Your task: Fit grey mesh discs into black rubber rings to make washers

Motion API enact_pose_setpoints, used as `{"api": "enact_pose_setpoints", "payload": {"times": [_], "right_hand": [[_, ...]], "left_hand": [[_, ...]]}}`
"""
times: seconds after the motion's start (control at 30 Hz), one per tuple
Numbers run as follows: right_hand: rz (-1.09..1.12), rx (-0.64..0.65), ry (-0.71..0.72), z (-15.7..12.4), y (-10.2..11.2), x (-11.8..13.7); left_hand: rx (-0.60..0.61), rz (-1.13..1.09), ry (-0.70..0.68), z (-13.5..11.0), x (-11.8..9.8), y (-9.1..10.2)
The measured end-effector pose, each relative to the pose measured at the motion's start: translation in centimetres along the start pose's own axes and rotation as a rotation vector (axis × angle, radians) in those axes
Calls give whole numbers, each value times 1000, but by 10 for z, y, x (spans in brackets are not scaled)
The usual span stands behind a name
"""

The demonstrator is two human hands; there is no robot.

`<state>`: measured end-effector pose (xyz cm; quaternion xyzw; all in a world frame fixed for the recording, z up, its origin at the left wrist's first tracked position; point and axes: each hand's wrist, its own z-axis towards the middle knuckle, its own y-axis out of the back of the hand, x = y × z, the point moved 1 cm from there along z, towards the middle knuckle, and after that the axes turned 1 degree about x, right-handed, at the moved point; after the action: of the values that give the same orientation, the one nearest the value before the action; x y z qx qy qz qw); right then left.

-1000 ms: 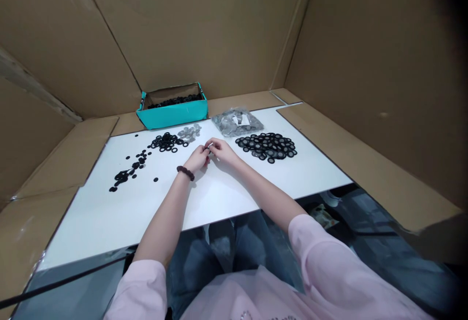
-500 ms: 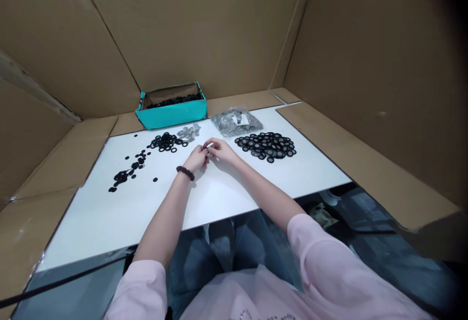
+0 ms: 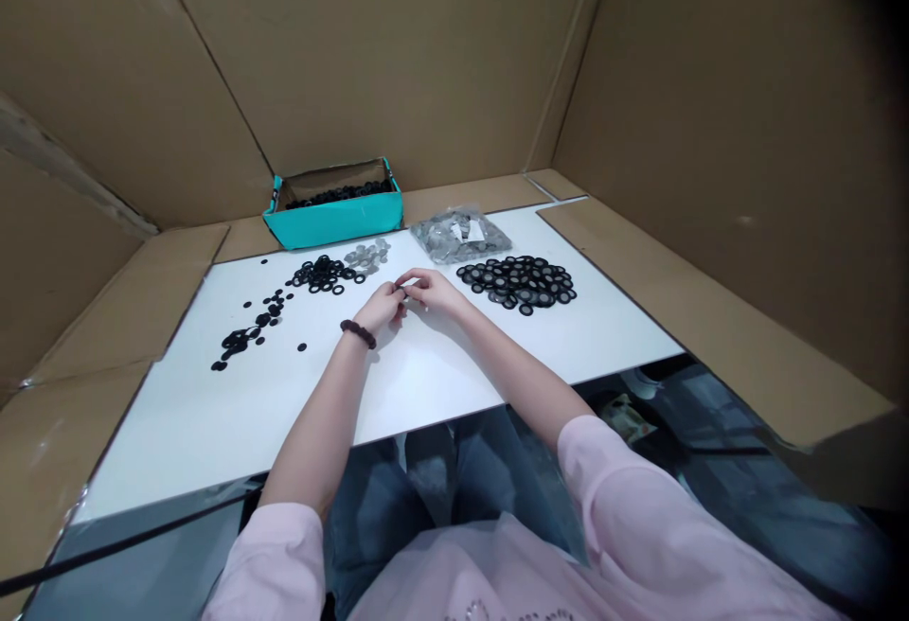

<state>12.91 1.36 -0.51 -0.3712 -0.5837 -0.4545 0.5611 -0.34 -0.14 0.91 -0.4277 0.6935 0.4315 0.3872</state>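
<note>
The left hand [image 3: 382, 307] and right hand [image 3: 430, 290] are holding a small dark piece [image 3: 400, 290] between them over the counter [image 3: 440, 384] — the fingers of both are pinching it and hiding most of its shape. The step in hand is apparently close two-handed handling; the next move is seemingly calling for a steady pinch and fine fingertip control. Black rings [image 3: 323, 273] and pale discs [image 3: 367, 257] are lying beyond the left hand — grey-centred discs [image 3: 525, 282] are lying heaped right of the right hand.
</note>
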Motion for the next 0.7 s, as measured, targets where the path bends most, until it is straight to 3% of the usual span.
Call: {"api": "enact_pose_setpoints", "payload": {"times": [0.07, 0.23, 0.4, 0.6, 0.7], "right_hand": [[-6, -22, 4, -2, 0, 2], [-61, 16, -10, -3, -2, 5], [-67, -37, 15, -1, -3, 0], [-165, 100, -5, 1, -2, -3], [-293, 56, 58, 2, -3, 0]], "left_hand": [[-45, 4, -14, -1, -1, 1], [71, 34, 30, 1, 1, 2], [-48, 30, -3, 3, 2, 3], [199, 112, -9, -1, 3, 7], [212, 154, -68, 2, 3, 9]]}}
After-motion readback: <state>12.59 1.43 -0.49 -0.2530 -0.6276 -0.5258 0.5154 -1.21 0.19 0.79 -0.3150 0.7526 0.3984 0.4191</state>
